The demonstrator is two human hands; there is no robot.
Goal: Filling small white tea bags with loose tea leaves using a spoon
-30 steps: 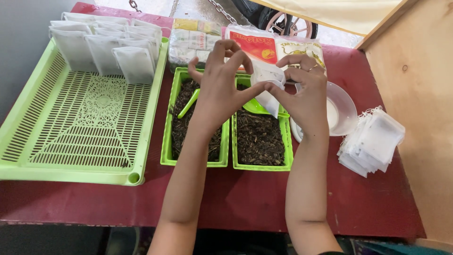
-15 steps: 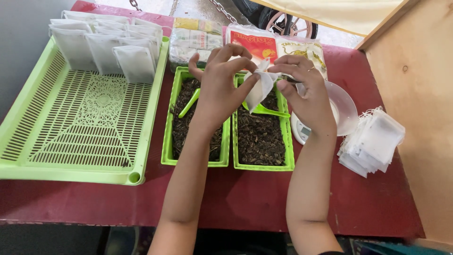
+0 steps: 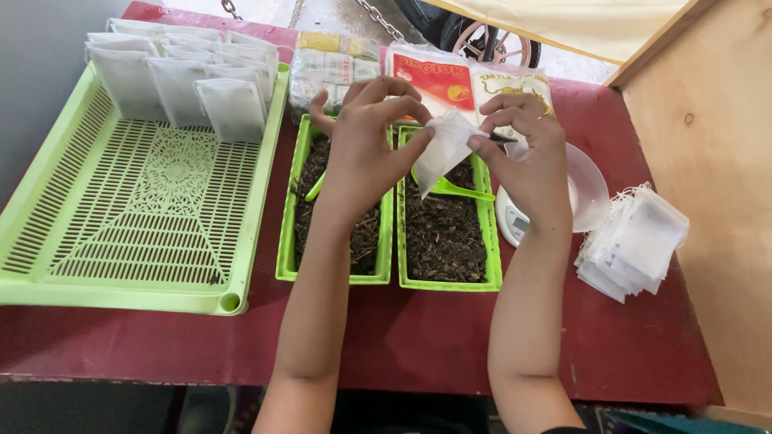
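Left hand (image 3: 366,153): fingers pinched on the white sachet's left edge.
Right hand (image 3: 531,161): fingers pinched on its right edge.
White sachet (image 3: 442,149): held above the right green tray (image 3: 446,281), over the green scoop (image 3: 450,189).

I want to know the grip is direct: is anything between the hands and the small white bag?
Nothing visible. The left hand and right hand both pinch the small white bag directly, above the green trays of dark loose material.
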